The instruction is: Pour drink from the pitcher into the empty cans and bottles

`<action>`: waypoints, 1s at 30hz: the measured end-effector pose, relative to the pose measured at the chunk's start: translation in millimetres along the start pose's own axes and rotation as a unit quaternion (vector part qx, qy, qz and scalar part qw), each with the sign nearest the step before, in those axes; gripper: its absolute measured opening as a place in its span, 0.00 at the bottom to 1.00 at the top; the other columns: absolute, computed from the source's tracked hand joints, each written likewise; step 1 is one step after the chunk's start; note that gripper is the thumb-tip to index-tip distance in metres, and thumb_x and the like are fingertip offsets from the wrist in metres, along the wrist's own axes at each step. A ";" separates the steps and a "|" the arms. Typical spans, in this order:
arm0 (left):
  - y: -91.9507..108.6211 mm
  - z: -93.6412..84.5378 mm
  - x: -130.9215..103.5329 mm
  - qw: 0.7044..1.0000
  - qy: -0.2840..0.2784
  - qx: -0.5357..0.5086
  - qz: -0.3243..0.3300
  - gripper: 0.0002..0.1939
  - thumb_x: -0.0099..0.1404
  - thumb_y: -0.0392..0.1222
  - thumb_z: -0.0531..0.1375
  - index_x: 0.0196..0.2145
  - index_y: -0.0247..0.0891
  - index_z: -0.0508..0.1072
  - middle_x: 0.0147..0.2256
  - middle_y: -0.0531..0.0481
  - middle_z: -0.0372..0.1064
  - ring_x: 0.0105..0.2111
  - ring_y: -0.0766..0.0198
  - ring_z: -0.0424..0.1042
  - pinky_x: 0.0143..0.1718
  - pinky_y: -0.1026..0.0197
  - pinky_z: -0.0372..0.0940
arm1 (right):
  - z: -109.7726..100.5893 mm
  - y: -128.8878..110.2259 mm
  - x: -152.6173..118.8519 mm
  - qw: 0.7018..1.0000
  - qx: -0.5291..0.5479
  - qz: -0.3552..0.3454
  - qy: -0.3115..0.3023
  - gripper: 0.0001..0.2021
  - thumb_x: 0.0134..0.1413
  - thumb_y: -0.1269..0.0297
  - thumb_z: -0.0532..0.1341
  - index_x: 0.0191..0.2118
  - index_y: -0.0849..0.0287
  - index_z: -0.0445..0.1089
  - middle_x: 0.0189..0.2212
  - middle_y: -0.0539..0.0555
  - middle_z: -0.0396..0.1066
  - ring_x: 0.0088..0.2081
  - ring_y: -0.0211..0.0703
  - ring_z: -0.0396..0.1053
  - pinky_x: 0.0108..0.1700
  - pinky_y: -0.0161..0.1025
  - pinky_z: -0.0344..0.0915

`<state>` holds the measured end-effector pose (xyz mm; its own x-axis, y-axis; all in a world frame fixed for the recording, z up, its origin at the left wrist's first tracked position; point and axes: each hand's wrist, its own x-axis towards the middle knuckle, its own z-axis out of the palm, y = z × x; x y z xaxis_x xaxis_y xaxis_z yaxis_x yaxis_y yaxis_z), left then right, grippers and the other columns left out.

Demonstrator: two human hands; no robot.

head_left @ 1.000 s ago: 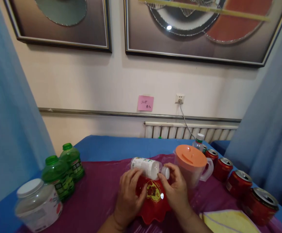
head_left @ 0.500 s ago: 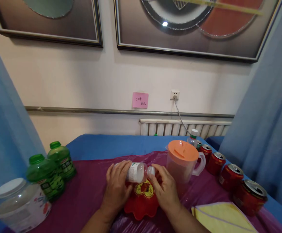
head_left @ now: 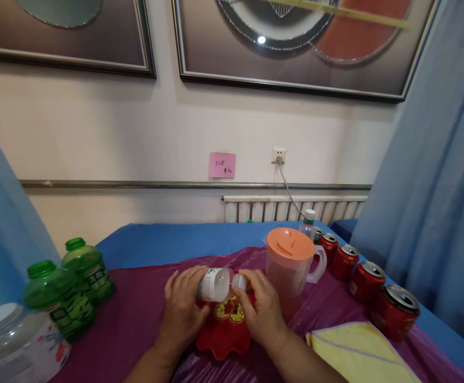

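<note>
1. The left hand [head_left: 186,314] was wrapped around the labelled body of a clear bottle [head_left: 216,284], and the right hand [head_left: 264,311] pinched its white cap [head_left: 239,282] between thumb and fingers.
2. The bottle was tilted onto its side, neck toward the right hand, over the far part of a red scalloped dish [head_left: 224,340]; whether it touched the dish could not be told.
3. The likeliest trouble was a spill: if there was liquid inside (I couldn't make out any level) and the cap came loose, it could have run out at that tilt.
4. A hard squeeze from the left hand might have buckled the thin-looking plastic, and a weak one could have let the body turn along with the cap.
5. The lidded pitcher [head_left: 283,276] stood just beyond the right hand, so a wide elbow or knuckle might have knocked it.
6. The bottle's white label bore a green mark, its print too small to read.
7. The green bottles [head_left: 58,306] carried pale Chinese characters, not surely legible; no brand could be read on the red cans [head_left: 395,314].
8. A pink note [head_left: 222,165] had handwriting beginning "32", the rest unclear.
</note>
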<state>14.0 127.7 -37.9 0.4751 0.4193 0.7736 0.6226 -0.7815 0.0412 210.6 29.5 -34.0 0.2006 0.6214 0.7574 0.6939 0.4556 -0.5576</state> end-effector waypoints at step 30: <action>-16.1 13.5 -7.2 1.000 -0.007 -0.010 0.029 0.31 0.61 0.42 0.58 0.62 0.42 0.63 0.55 0.40 0.73 0.55 0.44 0.71 0.62 0.39 0.54 | -3.7 -4.6 3.4 0.997 -0.070 0.010 -0.011 0.16 0.64 0.60 0.60 0.55 0.56 0.69 0.43 0.58 0.72 0.44 0.51 0.70 0.47 0.50 0.68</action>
<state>8.9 143.5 -52.7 0.5181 0.3798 0.7664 0.5812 -0.8137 0.0103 210.7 27.2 -27.6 0.2006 0.6440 0.7383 0.7803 0.3507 -0.5179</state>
